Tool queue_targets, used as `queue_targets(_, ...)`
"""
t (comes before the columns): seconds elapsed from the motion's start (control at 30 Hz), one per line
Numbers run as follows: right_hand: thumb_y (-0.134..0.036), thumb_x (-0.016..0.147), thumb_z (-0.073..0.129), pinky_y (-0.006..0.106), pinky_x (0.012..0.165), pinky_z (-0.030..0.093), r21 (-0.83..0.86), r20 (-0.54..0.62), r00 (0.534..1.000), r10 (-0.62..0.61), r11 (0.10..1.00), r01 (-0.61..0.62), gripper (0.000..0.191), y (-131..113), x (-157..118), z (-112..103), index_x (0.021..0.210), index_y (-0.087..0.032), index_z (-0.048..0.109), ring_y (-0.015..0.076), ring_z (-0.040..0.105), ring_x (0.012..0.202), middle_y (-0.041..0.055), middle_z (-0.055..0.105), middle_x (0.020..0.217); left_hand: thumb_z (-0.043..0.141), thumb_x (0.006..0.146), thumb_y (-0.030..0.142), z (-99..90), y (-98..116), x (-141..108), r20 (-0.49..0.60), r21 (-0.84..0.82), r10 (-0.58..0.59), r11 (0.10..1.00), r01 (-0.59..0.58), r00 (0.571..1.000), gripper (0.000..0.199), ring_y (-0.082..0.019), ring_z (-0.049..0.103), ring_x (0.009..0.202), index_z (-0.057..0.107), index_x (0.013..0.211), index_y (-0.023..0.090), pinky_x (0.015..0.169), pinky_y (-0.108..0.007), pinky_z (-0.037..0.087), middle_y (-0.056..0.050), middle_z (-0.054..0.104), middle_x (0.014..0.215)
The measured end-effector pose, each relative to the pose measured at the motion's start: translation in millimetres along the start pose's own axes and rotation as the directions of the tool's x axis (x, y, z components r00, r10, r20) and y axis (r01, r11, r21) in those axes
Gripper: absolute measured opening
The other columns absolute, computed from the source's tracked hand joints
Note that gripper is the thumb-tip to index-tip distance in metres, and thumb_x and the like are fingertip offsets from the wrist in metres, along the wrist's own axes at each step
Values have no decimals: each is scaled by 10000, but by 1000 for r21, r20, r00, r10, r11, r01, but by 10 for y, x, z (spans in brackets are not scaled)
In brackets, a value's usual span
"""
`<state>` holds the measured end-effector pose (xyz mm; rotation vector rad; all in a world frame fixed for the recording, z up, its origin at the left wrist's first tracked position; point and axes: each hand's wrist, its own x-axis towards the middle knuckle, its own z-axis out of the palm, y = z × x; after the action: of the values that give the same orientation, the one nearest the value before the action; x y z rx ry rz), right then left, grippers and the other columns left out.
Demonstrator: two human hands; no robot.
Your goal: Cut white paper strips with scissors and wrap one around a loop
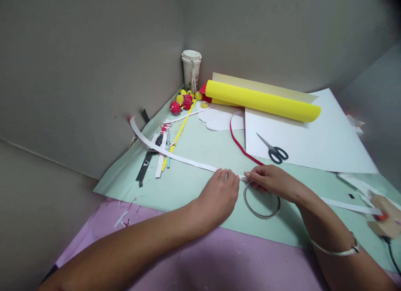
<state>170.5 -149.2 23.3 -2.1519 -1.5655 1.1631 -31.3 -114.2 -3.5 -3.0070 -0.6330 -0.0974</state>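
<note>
A long white paper strip [188, 160] curves from the left wall side down to both hands. My left hand [221, 195] is closed on it, fingertips pressed together over the strip. Just to the right, my right hand [272, 182] pinches the strip between thumb and fingers. A thin metal ring [263, 217] lies under the right fingers, which hide its upper edge. Whether these fingers also grip the ring, I cannot tell. A red strip [238, 144] runs down to behind the right hand. Black-handled scissors [275, 153] lie beyond it, blades slightly apart.
A yellow roll [263, 100] lies on white sheets [313, 144] at the back. Near the corner are a lidded cup [191, 67] and red and yellow balls [181, 103]. Paper scraps [159, 155] lie at left. A corded tool [385, 220] sits at right.
</note>
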Motion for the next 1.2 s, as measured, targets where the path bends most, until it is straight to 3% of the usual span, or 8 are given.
queue_targets(0.2,-600,859,441,268,519,397,24,16,1000,-5,1000,5,454,-79,-123,-38,736,-199,617,151,529,554,21,609,615,399,840,89,25,-65,-15,-65,-97,-18,995,12,998,473,-216,532,1162,450,1307,39,1030,-361,362,-162,602,1189)
queue_targets(0.5,-572,841,526,293,595,494,227,119,992,-36,974,8,509,-182,-280,-112,1197,-210,558,186,633,685,49,681,817,392,894,154,107,-21,-29,-121,-81,-46,996,36,992,421,-251,512,1210,490,1285,34,1068,-378,325,-175,568,1269)
queue_targets(0.67,-540,874,509,314,730,510,241,153,978,-145,965,105,502,-331,-378,-38,1275,-237,512,180,641,791,41,700,908,422,936,354,3,-90,-10,-153,-324,-154,941,98,976,312,-208,599,1024,601,1069,137,957,-346,422,-86,661,1038)
queue_targets(0.8,-522,919,425,291,636,515,308,150,966,-213,938,159,476,-353,-375,-27,1274,-219,519,179,646,751,56,700,885,445,920,428,-66,-125,-2,-113,-407,-248,895,182,962,339,-203,633,868,578,1108,179,780,-322,475,-41,679,930)
queue_targets(0.87,-527,923,395,287,594,499,277,64,979,-196,946,171,477,-283,-315,-79,1226,-198,561,193,650,750,72,700,866,451,910,476,-71,-127,0,-114,-402,-268,893,203,957,422,-214,639,840,537,1193,175,735,-319,473,-48,685,905)
queue_targets(0.93,-503,910,416,304,633,492,107,-171,976,-139,982,158,434,-149,-211,-160,1126,-191,625,206,644,771,82,705,888,434,904,529,-64,-123,1,-119,-396,-277,894,210,954,482,-222,642,825,526,1211,168,713,-316,466,-56,687,880)
queue_targets(1.03,-409,871,472,358,747,462,-256,-597,796,-100,964,-72,349,126,-12,-284,1083,-203,656,257,628,892,91,694,1026,383,911,568,-53,-119,3,-129,-404,-285,890,212,950,494,-217,638,797,555,1162,180,687,-309,451,-50,683,835)
queue_targets(1.2,-322,871,463,355,764,439,-498,-602,785,-147,837,-226,408,468,229,-327,1218,-150,593,288,598,956,149,646,1072,306,942,535,-72,-121,6,-106,-407,-307,881,240,946,451,-202,621,748,597,1046,207,632,-289,408,-32,675,788)
